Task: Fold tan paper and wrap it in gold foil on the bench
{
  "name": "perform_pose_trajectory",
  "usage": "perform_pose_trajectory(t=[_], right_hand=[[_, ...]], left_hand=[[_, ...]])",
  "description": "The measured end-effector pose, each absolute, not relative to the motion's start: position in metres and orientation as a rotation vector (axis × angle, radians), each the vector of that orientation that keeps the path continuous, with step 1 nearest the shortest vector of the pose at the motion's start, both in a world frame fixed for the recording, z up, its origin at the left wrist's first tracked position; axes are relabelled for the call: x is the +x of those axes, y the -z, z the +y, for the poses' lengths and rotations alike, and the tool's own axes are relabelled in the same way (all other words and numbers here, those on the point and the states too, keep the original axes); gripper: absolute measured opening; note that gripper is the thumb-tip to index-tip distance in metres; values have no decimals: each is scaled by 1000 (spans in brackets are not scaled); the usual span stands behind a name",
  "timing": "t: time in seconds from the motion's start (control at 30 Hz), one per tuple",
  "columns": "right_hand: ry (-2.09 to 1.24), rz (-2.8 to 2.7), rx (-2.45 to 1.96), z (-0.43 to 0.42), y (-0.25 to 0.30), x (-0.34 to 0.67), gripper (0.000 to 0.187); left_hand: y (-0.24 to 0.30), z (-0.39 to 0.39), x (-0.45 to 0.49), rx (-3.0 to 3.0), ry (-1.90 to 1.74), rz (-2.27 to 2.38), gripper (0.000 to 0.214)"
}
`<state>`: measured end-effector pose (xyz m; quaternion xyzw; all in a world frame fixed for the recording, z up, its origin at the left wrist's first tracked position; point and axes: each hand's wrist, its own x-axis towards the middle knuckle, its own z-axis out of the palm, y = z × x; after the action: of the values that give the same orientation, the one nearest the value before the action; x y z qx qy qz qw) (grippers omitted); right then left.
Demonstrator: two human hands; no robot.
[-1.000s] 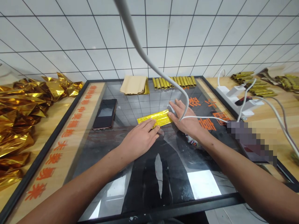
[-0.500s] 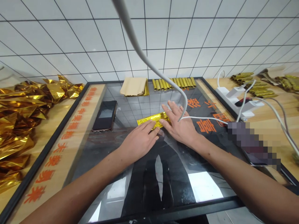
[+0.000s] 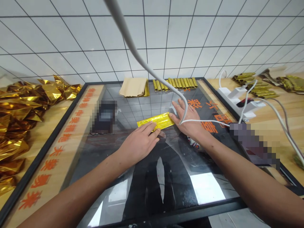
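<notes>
A flat strip of gold foil paper (image 3: 162,119) lies creased on the dark glass panel (image 3: 114,177), slightly tilted up to the right. The fingers of my left hand (image 3: 140,141) are stretched out, and their tips rest on its lower left part. At the strip's right end my right hand (image 3: 187,118) lies with spread fingers, the thumb touching the foil. Behind the strip stand a row of rolled gold tubes (image 3: 182,83) and a stack of tan and gold paper sheets (image 3: 133,87).
A phone (image 3: 103,117) lies at the left, and another phone (image 3: 251,144) at the right. A white cable (image 3: 142,61) hangs across the view. A power strip (image 3: 237,101) stands right of the panel. Folded gold foil pieces (image 3: 21,117) heap up at the left; more gold rolls (image 3: 261,90) lie far right.
My right hand has shifted right, off most of the strip, so more of the gold foil shows. My left hand stays on the lower left part. The view has moved slightly.
</notes>
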<state>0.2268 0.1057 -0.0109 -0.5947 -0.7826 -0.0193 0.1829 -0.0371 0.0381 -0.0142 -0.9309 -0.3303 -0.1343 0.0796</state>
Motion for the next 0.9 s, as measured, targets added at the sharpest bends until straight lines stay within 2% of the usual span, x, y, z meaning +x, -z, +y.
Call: perform_pose_trajectory(t=[0.3,0.43,0.57,0.9], right_hand=[[-74,-2382,-1172,64,-18,195,59],[-342,-2490,-1003,47,-14,179,72],[-529,-2502,-1108,48,-1,175,80],[-270,-2613,-1294,63,2,189,77]], left_hand=[[11,38,-35,-2836,518,-1020,40],[12,39,-34,-2917,567,-1054,41],[14,40,-35,-2937,631,-1086,45],[11,37,-36,-2822,476,-1005,43]])
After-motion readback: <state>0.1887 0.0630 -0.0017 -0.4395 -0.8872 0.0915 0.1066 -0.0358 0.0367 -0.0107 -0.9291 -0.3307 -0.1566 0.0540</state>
